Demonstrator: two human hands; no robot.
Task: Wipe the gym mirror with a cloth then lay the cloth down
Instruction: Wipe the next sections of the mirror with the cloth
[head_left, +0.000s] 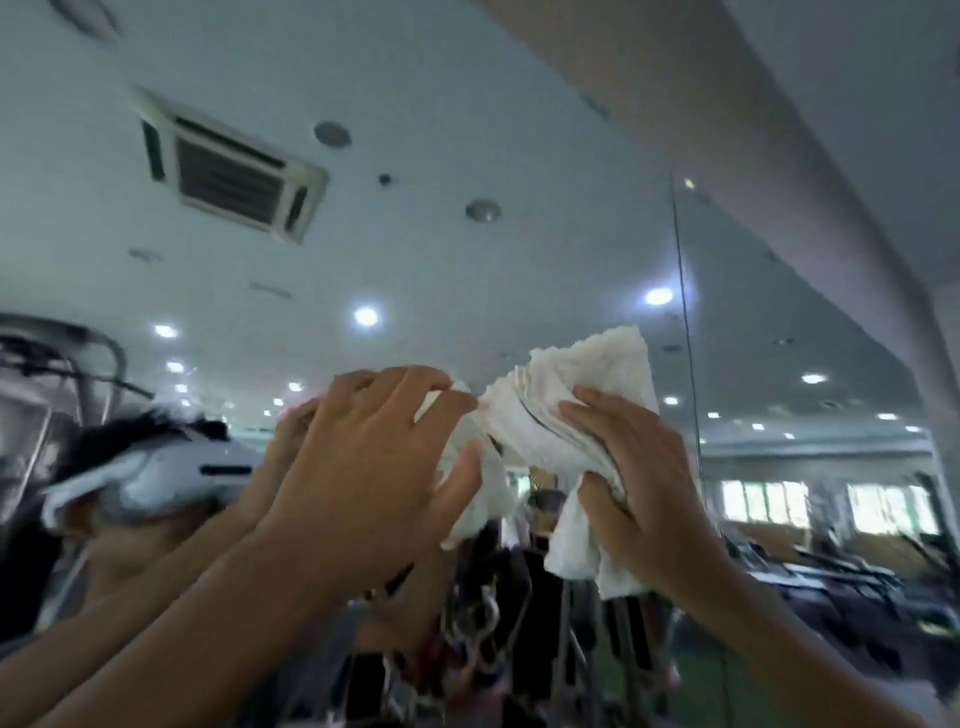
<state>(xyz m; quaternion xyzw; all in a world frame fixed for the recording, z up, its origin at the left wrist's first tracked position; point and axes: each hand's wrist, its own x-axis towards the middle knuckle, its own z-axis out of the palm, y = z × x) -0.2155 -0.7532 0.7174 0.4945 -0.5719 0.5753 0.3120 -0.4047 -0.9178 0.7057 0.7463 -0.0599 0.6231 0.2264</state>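
Note:
A crumpled white cloth (582, 384) is held up high against the gym mirror (447, 270), whose glass reflects the ceiling. My right hand (639, 467) grips the cloth's folded right part, fingers on top and thumb under it. My left hand (363, 467) holds the cloth's left end between its thumb and spread fingers, close to the glass. Loose ends of the cloth hang below both hands. The reflection of my arms and of a headset shows at the lower left.
A vertical seam (684, 332) between mirror panels runs just right of the cloth. A beige beam (737, 156) borders the mirror's top edge at the upper right. Reflected gym machines (62, 395) and hanging metal hooks (483, 623) show low in the glass.

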